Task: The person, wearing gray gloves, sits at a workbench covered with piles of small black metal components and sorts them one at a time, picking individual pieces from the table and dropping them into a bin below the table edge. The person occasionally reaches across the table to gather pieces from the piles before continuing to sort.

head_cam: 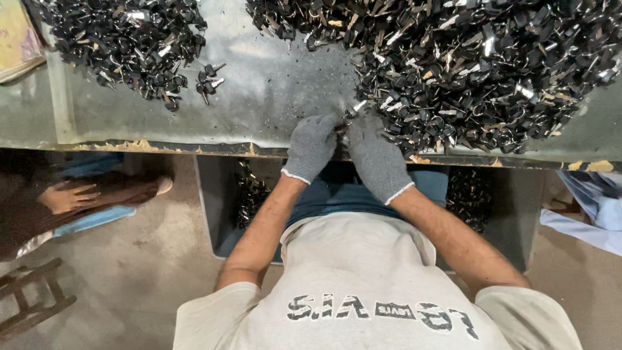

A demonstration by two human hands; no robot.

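Observation:
Both my hands wear grey knit gloves and meet at the near edge of a grey metal worktable (pixel 272 84). My left hand (pixel 311 146) and my right hand (pixel 376 159) pinch a small black-and-silver key-like part (pixel 344 127) between them. Just beyond my right hand lies a large heap of the same small parts (pixel 466 65). A second heap (pixel 123 39) lies at the far left, with a few loose parts (pixel 208 81) beside it.
Under the table edge a grey bin (pixel 214 214) holds more dark parts (pixel 249 194) at my knees. Another person's foot in a sandal (pixel 71 194) rests on the concrete floor at the left. A wooden stool frame (pixel 32 298) stands lower left; pale cloth (pixel 596 207) lies at right.

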